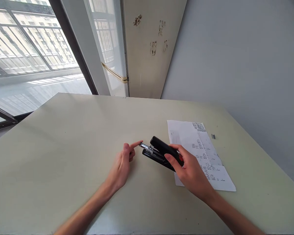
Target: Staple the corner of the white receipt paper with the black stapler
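A black stapler is in my right hand, its fingers and thumb wrapped round the rear end. The stapler's top arm is raised off its base, and a metal staple tray sticks out from between them toward the left. My left hand holds nothing. Its index finger is stretched out, with the tip at the front end of the tray, while the other fingers are partly curled. Part of the printed paper lies beneath my right hand and the stapler. I cannot make out whether staples are inside the tray.
A small grey strip, perhaps staples, lies right of the paper on the pale table. A grey wall borders the table on the right. Behind it stands a refrigerator, with a large window at the left.
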`<state>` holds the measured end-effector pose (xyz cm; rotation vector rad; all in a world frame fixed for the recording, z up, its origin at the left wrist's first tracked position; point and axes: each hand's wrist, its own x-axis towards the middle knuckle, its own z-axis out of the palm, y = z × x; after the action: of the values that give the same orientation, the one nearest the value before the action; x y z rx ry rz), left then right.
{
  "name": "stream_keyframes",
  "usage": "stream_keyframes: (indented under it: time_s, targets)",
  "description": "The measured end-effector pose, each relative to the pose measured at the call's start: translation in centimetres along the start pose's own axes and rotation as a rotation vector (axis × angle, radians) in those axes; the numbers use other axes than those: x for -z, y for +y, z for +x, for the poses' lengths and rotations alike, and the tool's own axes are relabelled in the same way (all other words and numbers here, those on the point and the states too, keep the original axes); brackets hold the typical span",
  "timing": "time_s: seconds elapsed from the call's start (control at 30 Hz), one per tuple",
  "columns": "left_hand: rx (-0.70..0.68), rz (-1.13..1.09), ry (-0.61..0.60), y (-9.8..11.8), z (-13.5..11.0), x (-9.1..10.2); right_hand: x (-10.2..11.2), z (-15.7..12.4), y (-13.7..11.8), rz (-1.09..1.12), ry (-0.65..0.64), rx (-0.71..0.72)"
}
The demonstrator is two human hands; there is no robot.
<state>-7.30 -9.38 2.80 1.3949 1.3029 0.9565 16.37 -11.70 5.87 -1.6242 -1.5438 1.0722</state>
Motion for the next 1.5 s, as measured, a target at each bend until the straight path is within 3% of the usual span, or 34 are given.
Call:
stream_keyframes:
  time_s: [0.07,0.13,0.27,0.37,0.53,0.7,0.8,0.9,1.0,1.07,1.13,1.23,1.37,1.5]
  targets:
    - [0.025,-0.071,-0.072,-0.4,0.4,-0.1,-0.8,0.7,-0.2,-0.019,-0.001,0.062]
    - [0.11,-0.317,-0.081,-0.7,1.1,0.3,-1.5,1.6,-0.3,-0.04,0.001,0.114]
    - [0.306,-1.01,0.102,-1.0,2.6,2.3,-3.0,4.6,-0.2,-0.093,0.033,0.181]
    - [0.399,-1.295,0.181,-1.0,3.2,3.4,-4.7,8.7,-0.2,-0.151,0.086,0.358]
    - [0.41,-1.361,0.163,-1.1,3.1,3.4,-9.0,16.7,-1.5,-0.17,0.054,0.69]
    - [0.405,-1.367,0.14,-1.4,2.9,3.5,-13.3,22.1,-3.0,-0.161,-0.008,0.738]
    - [0.393,-1.355,0.13,-1.4,2.8,3.7,-14.3,23.5,-3.4,-0.162,-0.024,0.738]
    - [0.389,-1.331,0.123,-1.3,2.8,3.8,-13.3,21.8,-3.7,-0.147,0.009,0.744]
    - [0.37,-1.304,0.116,-1.1,2.9,3.2,-10.6,16.5,-3.2,-0.12,0.122,0.788]
    - [0.361,-1.296,0.087,-0.7,3.0,2.2,-8.8,12.2,-2.1,-0.188,0.105,0.838]
    - [0.372,-1.29,0.023,-0.1,3.1,0.6,-7.2,8.4,-0.5,-0.311,0.066,0.845]
    - [0.419,-1.261,-0.109,1.1,3.1,-2.6,-5.6,5.0,1.9,-0.391,0.165,0.768]
    - [0.449,-1.18,-0.277,2.7,3.2,-7.3,-2.7,3.2,3.6,-0.406,0.309,0.727]
    - [0.441,-1.071,-0.338,4.1,4.0,-10.3,2.8,2.0,5.0,-0.445,0.445,0.711]
